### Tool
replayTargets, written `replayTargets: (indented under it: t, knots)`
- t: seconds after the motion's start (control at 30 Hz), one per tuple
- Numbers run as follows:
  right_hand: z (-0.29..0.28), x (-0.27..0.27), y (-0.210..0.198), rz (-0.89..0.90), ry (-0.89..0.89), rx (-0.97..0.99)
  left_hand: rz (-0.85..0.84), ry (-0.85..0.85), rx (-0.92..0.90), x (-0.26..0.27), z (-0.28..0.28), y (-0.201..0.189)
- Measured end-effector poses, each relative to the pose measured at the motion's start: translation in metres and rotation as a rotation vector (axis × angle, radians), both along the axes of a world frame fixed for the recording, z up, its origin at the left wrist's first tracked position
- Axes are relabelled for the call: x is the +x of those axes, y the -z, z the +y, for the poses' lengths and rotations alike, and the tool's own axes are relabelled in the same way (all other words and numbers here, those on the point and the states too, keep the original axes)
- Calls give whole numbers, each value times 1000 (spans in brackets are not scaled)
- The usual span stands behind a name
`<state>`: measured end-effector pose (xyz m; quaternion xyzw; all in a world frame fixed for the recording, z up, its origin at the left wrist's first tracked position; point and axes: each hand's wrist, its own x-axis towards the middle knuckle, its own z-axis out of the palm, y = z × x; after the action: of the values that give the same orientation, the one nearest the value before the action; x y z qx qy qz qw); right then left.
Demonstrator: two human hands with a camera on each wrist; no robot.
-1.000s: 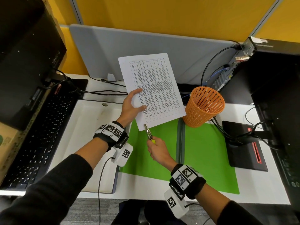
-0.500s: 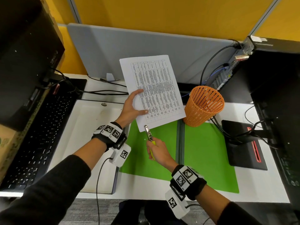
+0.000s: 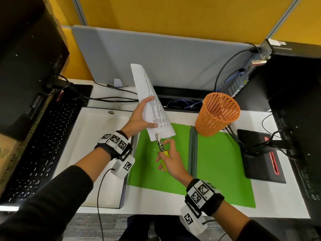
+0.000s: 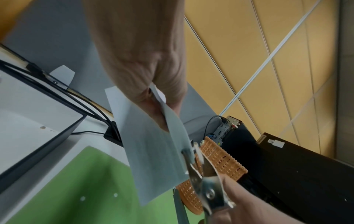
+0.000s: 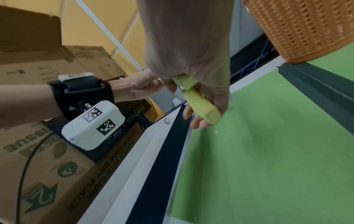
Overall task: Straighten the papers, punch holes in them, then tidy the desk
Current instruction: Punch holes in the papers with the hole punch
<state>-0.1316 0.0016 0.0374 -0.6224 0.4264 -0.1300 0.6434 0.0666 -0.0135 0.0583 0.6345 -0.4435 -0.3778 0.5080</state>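
My left hand grips a stack of printed papers, held up edge-on above the back of the green folder. My right hand holds a hole punch with yellow handles. Its metal head sits over the papers' lower edge. Small white paper dots lie on the green folder below. In the right wrist view only the yellow handles and fingers show, and the papers are hidden.
An orange mesh basket stands at the back right of the folder. A white tray lies on the left, with a black keyboard beyond it. Computer towers and cables crowd both sides. Cardboard boxes sit far left.
The papers have turned from facing me to nearly edge-on, and my left hand rotated with them. The punch head now sits on the lower edge of the papers.
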Motion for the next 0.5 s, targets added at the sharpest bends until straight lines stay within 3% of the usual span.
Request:
replayTargets:
  t: [0.5]
  knots:
    - [1, -3, -1, -27, -63, -94, 76, 42, 50, 4, 5, 0]
